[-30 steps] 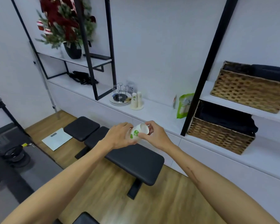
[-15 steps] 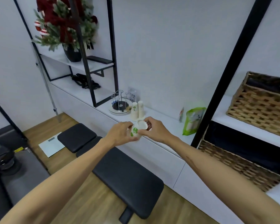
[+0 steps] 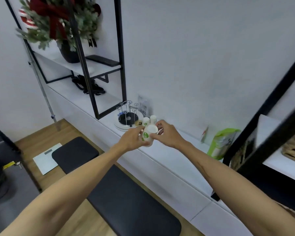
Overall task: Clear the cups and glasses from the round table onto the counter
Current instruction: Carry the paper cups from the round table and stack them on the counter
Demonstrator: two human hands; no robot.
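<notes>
Fingers of both hands are wrapped around one white paper cup with green print, so neither hand is free. Left hand has it from 9 o'clock, right hand pinches the rim side from 3 o'clock. Cup is tilted, mouth toward 1 o'clock, held up over the front edge of the white counter, can't tell if it's touching

Just past it at 12 o'clock, two more cups stand upside down on the counter, right beside each other. At their 9 o'clock there's a wire rack on a round plate. Green bag leans against the wall, well off at 3 o'clock from the hands. Black bench sits on the wood floor below the arms, around 6 o'clock
</notes>
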